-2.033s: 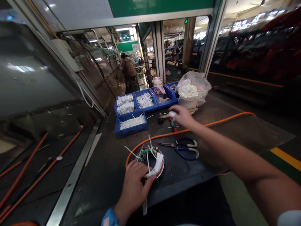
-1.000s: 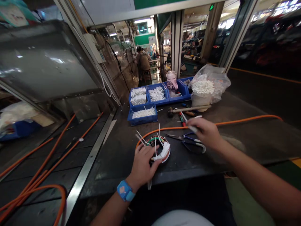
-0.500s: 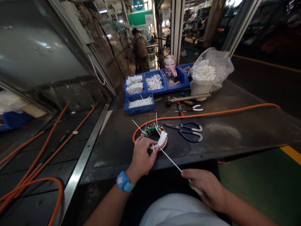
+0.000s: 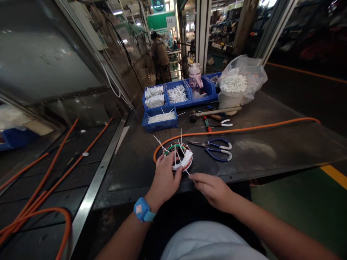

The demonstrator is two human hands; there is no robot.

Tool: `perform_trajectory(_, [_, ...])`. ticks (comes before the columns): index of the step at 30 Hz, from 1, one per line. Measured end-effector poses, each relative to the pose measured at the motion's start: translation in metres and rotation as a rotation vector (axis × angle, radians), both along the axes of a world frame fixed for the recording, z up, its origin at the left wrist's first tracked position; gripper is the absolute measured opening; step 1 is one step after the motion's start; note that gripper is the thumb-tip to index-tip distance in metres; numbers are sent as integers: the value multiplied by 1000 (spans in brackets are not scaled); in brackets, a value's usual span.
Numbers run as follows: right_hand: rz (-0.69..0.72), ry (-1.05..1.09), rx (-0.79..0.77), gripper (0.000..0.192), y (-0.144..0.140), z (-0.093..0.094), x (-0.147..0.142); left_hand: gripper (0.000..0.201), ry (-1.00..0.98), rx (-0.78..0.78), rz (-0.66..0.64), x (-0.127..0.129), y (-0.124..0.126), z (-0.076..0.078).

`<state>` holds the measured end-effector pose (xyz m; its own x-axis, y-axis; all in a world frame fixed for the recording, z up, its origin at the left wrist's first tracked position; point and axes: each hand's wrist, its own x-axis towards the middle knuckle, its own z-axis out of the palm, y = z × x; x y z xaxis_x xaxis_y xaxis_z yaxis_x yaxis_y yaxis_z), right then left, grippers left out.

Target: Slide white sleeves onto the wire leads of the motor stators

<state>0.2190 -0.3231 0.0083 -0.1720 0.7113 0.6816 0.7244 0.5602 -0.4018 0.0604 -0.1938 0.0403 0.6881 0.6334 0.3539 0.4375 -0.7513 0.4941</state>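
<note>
A ring-shaped motor stator point(image 4: 173, 147) with green and reddish windings lies near the front edge of the bench. My left hand point(image 4: 165, 175) is closed on its near left rim, thumb in front and fingers reaching over into the ring. White insulation point(image 4: 187, 158) covers part of the right side, and several thin white ties stick up from the ring. Between thumb and fingers my right hand point(image 4: 213, 189) pinches the end of a white cable tie point(image 4: 187, 172) just below the ring. Blue-handled scissors point(image 4: 217, 148) lie to the right of the stator.
Blue bins point(image 4: 177, 94) of white tubes stand at the back, with a smaller bin of white ties point(image 4: 161, 119) before them. A mallet point(image 4: 217, 112), pliers point(image 4: 225, 123) and a plastic bag point(image 4: 244, 77) are behind the orange hose point(image 4: 252, 129). A person point(image 4: 159, 52) sits far off.
My right hand has moved up and left, close to the stator. Less of the tie shows between hand and ring, and another white end now stands up inside it.
</note>
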Motion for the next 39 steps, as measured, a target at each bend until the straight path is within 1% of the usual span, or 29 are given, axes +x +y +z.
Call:
perform_trajectory(1, [7,82,-64,19,11,-1,-1,49,-38,-13,12,0,-1,-1])
perform_trajectory(2, [7,191,-147,17,21,-1,-2,47,-77,-14,13,1,-1,-2])
perform_trajectory(5, [9,590,-394,7,39,-2,-5,25,-134,58,-44,-1,-1,-4])
perform_trajectory(7, [65,805,-488,14,41,-3,-5,23,-132,129,-96,-3,0,-6])
perform_trajectory(9, [140,936,-526,21,38,-4,-5,27,-125,187,-131,-4,1,-7])
perform_trajectory(12, [193,1013,-549,26,31,-8,-4,32,-115,240,-162,-5,3,-10])
perform_trajectory(18, [189,1068,-532,26,28,-13,-4,34,-115,292,-185,-5,5,-10])
perform_trajectory(21, [134,1078,-538,25,37,-12,-8,34,-114,293,-195,-5,5,-9])
perform_trajectory(23, [37,1065,-562,25,46,-9,-11,33,-123,288,-195,-5,6,-10])
perform_trajectory(25, [-103,979,-589,23,54,-5,-13,32,-137,276,-187,-4,6,-10])
perform_trajectory(26, [-165,891,-590,20,56,-1,-13,31,-142,267,-183,-4,6,-11])
perform_trajectory(27, [-208,762,-574,16,57,2,-12,30,-145,259,-178,-4,6,-11])
perform_trajectory(29, [-251,385,-475,8,56,11,-7,30,-134,240,-171,-4,5,-9])
perform_trajectory(31, [-241,-58,-297,10,52,19,0,29,-110,214,-171,-4,4,-6])
perform_trajectory(33, [-176,-402,-88,19,52,26,7,27,-47,181,-134,-4,4,0])
perform_trajectory(35, [-64,-584,92,24,58,33,12,25,53,152,-82,-4,7,6])
perform_trajectory(36, [-26,-634,142,26,65,37,14,23,106,137,-73,-4,8,9])
perform_trajectory(37, [-7,-672,165,27,74,40,17,20,150,123,-81,-4,11,12])
perform_trajectory(39, [-10,-722,134,27,94,48,22,14,196,89,-136,-4,15,16])
